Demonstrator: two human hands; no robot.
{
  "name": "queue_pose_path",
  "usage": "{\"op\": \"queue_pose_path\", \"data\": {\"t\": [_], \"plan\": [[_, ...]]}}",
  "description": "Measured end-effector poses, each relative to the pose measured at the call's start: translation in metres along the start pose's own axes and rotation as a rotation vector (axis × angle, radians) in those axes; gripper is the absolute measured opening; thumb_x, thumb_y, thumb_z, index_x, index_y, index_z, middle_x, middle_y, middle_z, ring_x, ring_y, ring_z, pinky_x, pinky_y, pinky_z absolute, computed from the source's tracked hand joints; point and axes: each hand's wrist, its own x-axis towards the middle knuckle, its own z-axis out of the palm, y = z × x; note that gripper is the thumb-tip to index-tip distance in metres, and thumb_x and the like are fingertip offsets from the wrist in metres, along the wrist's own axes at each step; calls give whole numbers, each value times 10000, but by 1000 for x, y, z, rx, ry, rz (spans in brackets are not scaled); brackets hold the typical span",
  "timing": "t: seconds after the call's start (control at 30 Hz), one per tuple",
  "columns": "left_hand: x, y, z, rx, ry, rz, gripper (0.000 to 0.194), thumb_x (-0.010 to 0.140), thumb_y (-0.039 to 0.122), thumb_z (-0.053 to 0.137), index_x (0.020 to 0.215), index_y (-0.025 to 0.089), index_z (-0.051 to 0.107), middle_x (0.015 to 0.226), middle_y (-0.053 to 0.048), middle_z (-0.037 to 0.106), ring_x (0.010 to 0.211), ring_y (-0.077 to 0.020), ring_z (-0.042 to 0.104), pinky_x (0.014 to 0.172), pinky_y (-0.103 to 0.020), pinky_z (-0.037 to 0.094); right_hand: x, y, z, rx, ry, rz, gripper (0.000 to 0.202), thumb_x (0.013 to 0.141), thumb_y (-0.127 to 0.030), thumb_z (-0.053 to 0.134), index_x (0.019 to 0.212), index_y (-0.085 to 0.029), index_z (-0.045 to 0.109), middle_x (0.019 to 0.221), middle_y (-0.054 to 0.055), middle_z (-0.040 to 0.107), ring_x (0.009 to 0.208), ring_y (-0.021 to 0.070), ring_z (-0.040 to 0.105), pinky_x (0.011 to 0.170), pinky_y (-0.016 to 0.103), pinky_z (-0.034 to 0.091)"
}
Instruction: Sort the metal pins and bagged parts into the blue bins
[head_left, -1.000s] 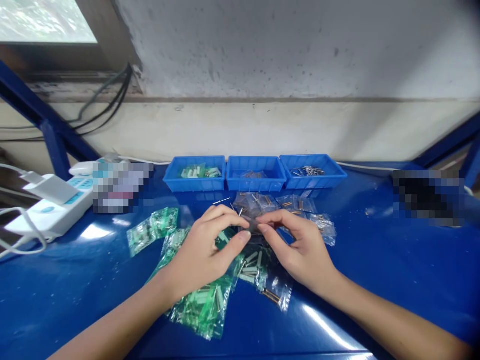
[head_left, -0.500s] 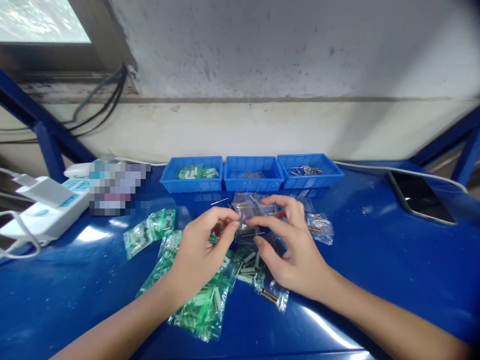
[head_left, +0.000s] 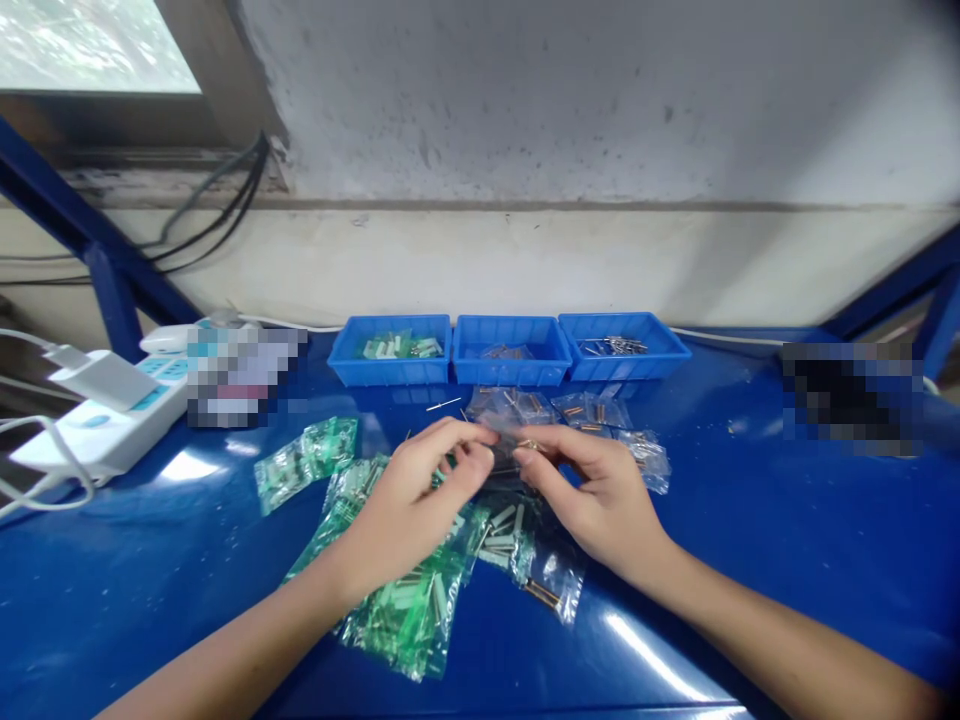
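Both hands meet over the middle of the blue table (head_left: 750, 560). Left hand (head_left: 409, 505) and right hand (head_left: 600, 495) each pinch one side of a small clear bag (head_left: 504, 452) — thumb and forefinger closed on the film, fingertips nearly touching. The bag sits just above the loose pile, near the centre of the table, in front of the middle tray.

Risks, my read:
- The bag holds small metal pins. If the film gives all at once, pins scatter — the table is glossy, and they'd roll in among the clear bags (head_left: 600, 415) on the far right or under the green bags (head_left: 409, 610) near the left wrist.
- One loose pin (head_left: 444, 403) already lies apart on the table, just in front of the left tray (head_left: 390, 350); easy to sweep off with a sleeve or wrist.
- The left forearm rests on the green bags, so a pull could drag them toward the near edge.
- Middle tray (head_left: 510, 350) and right tray (head_left: 622, 345) sit side by side, touching — a part dropped carelessly could land in the wrong one.
- Power strip (head_left: 105, 420) with its cables sits at the far left, well apart from the work; low concern.

Writing: none legible. Two areas are pixelated, one far left beside the power strip, one far right. Bag contents carry no print I can read.
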Motion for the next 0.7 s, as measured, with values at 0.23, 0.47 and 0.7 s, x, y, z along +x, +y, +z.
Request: {"op": "queue_pose_path", "data": {"t": [0.23,0.47,0.7], "plan": [[6,-5,-1,-256,-14,-191,215,919,369,463,915,199,594,715,-10,582,665,-142,565,599,-267,473,-4,5,-2,-55,-111,-146,480,772,-36,437,1162,-258,606,1091,17,684,944,166,658,784,333,540],[0,-2,2,335,308,389,137,857,113,557,918,210,633,866,-16,648,805,-147,583,704,-289,482,3,-1,-6,90,-99,11,189,871,-279,498,835,-204,668,961,58,611,923,173,586,831,354,475],[-2,-9,2,486,209,604,281,846,24,512,935,250,654,998,-22,646,1039,-220,497,887,-423,460,7,-4,1,391,-187,325,247,849,-394,536,718,-187,573,533,-38,502,479,92,455,451,222,376]]}}
